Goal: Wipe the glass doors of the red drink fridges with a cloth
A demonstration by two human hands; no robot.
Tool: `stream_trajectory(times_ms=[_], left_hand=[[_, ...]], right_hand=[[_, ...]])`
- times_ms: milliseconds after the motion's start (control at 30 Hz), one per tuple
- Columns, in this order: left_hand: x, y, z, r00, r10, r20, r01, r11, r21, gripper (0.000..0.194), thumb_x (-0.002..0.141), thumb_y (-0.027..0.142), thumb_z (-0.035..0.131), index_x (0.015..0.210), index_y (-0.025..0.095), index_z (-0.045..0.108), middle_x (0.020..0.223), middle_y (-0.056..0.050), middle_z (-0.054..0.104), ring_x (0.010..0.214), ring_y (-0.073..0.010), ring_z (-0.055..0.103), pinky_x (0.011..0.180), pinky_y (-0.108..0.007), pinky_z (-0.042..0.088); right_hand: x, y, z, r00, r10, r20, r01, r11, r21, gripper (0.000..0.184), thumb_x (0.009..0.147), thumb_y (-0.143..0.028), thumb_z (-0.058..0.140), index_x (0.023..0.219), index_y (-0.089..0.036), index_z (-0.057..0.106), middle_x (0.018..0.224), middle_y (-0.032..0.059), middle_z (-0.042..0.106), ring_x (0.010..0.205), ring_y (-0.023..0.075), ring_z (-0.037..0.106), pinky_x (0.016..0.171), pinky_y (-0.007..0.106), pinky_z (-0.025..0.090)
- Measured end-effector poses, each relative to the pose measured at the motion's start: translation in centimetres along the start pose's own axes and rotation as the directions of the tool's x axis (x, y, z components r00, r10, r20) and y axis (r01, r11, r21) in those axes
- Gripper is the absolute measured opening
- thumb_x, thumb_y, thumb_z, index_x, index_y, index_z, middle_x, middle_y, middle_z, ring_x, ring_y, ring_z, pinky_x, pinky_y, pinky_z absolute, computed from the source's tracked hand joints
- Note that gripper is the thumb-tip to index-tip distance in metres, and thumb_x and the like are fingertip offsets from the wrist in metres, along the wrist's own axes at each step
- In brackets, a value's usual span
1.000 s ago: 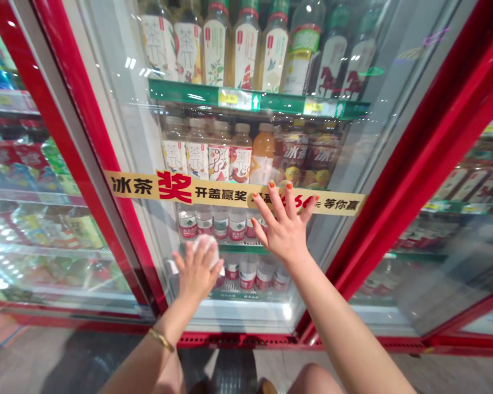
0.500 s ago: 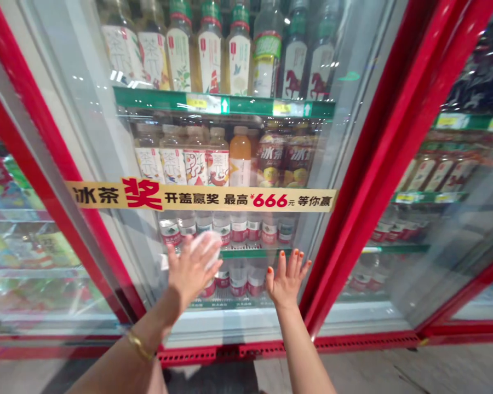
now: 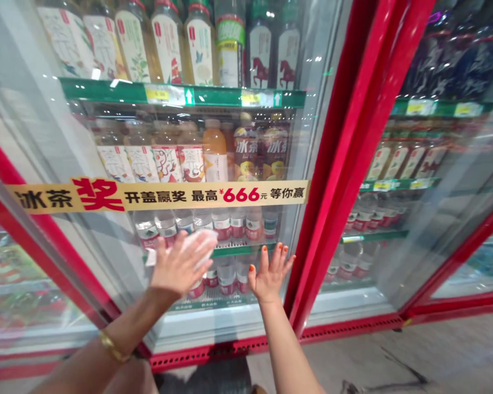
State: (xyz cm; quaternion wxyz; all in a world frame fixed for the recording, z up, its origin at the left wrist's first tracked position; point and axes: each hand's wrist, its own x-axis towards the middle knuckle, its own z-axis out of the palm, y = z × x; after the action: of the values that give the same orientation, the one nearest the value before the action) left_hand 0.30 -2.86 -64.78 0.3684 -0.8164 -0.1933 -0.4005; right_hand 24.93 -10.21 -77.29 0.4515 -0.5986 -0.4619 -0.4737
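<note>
My left hand, with a gold bracelet on its wrist, lies flat with fingers spread. It holds a crumpled white cloth against the glass door of a drinks cooler. Parts of the cloth stick out above and left of the fingers; the rest is hidden under them. To its right, my right hand, with orange-painted nails, rests open on the same glass, near the red door frame. Nothing is in it. Above both hands runs a yellow sticker strip with Chinese lettering.
Behind the glass, bottled teas and water bottles stand on green-edged shelves. Another cooler section is on the right. A red vented base runs along the grey floor.
My view has turned right, so the cooler appears farther left. My left hand has slid slightly right over the glass with the cloth and is tilted more. My right hand stays spread on the glass.
</note>
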Motion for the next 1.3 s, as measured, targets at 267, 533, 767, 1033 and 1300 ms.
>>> stream_trajectory(times_ms=[267, 533, 767, 1033, 1300], left_hand=[[2.0, 6.4, 3.3, 0.991, 0.129, 0.025, -0.129, 0.991, 0.016, 0.076, 0.103, 0.049, 0.063, 0.173, 0.040, 0.035, 0.185, 0.007, 0.010, 0.174, -0.0266, -0.012, 0.140, -0.062, -0.017], [-9.3, -0.9, 1.3, 0.949, -0.311, -0.053, 0.309, 0.950, -0.046, 0.078, 0.106, 0.037, 0.054, 0.177, 0.038, 0.020, 0.187, 0.002, 0.005, 0.171, -0.0309, -0.016, 0.138, -0.067, -0.009], [-2.6, 4.6, 3.2, 0.975, -0.215, -0.058, 0.218, 0.975, 0.050, 0.082, 0.108, 0.048, 0.047, 0.179, 0.034, 0.009, 0.185, 0.008, 0.000, 0.173, -0.0256, -0.016, 0.142, -0.059, -0.014], [-4.2, -7.2, -1.4, 0.860, -0.461, -0.220, 0.494, 0.860, 0.131, 0.086, 0.107, 0.039, 0.042, 0.178, 0.013, 0.002, 0.185, -0.014, -0.002, 0.172, -0.0332, -0.018, 0.137, -0.067, -0.015], [7.0, -10.9, -4.0, 0.996, -0.033, -0.087, 0.044, 0.991, 0.123, 0.098, 0.106, 0.066, 0.048, 0.179, 0.019, 0.003, 0.187, -0.005, 0.004, 0.174, -0.0221, -0.012, 0.144, -0.047, -0.002]], right_hand=[[-0.2, 0.3, 0.0, 1.000, 0.019, -0.011, -0.020, 1.000, -0.016, 0.087, 0.098, -0.030, 0.048, 0.179, -0.025, 0.017, 0.186, 0.0214, 0.015, 0.172, 0.0448, 0.018, 0.124, 0.085, 0.028], [0.0, 0.6, -0.2, 1.000, -0.014, -0.027, 0.013, 1.000, -0.025, 0.085, 0.098, -0.029, 0.048, 0.178, -0.023, 0.019, 0.187, 0.0190, 0.012, 0.173, 0.0423, 0.014, 0.128, 0.083, 0.026], [-0.4, 1.1, -0.4, 1.000, -0.011, -0.014, 0.011, 1.000, -0.014, 0.084, 0.101, -0.030, 0.049, 0.179, -0.026, 0.018, 0.188, 0.0180, 0.011, 0.173, 0.0418, 0.013, 0.128, 0.085, 0.024], [7.4, -0.6, -5.5, 0.999, -0.048, 0.001, 0.047, 0.985, 0.166, 0.084, 0.101, -0.030, 0.061, 0.177, -0.037, 0.026, 0.188, 0.0086, 0.014, 0.172, 0.0449, 0.018, 0.133, 0.082, 0.014], [28.5, -3.5, -4.7, 0.936, -0.351, 0.021, 0.351, 0.936, 0.019, 0.081, 0.104, -0.040, 0.055, 0.178, -0.033, 0.022, 0.189, 0.0080, 0.011, 0.173, 0.0408, 0.014, 0.136, 0.075, 0.004]])
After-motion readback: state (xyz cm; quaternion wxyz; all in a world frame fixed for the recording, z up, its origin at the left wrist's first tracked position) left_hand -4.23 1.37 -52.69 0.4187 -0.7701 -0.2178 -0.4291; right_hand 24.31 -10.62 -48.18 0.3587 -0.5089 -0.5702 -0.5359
